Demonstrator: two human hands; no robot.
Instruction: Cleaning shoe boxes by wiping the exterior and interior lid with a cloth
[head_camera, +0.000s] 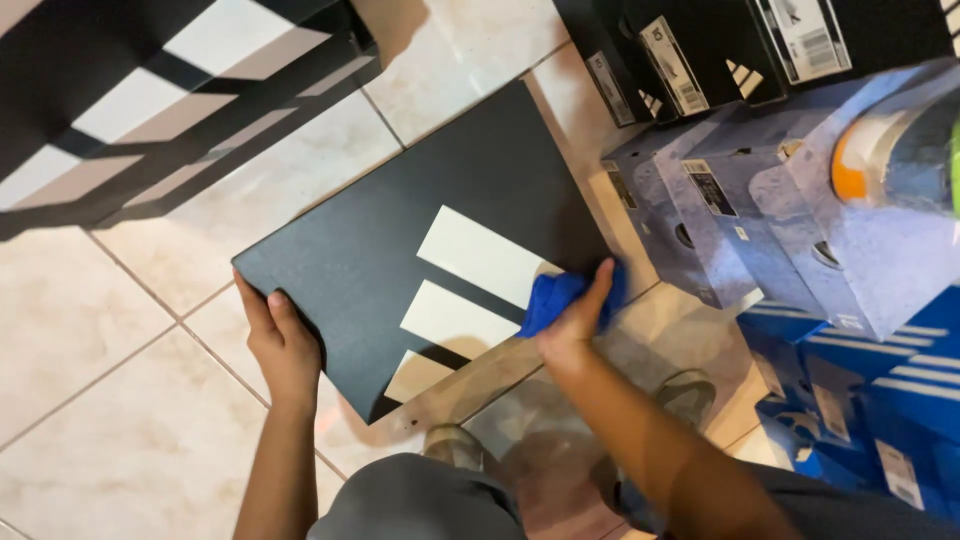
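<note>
— What sort of place is this?

— It looks like a shoe shop's stockroom, or the back of a shoe store.

— What makes you say so?

— The shoe boxes. Black boxes (690, 50) with white label stickers on their ends are stacked at the top right, pale blue mottled boxes (800, 220) sit beside them, and bright blue striped boxes (880, 400) are piled lower right.

— Anything else?

— A large black box lid (400, 240) with three white stripes lies flat, and a black rack (150, 110) stands at the upper left. The floor (90, 400) is glossy beige tile, the kind found in shops.

— Could it be a home?

— I cannot rule it out, though so many labelled boxes together point to a store.
</note>
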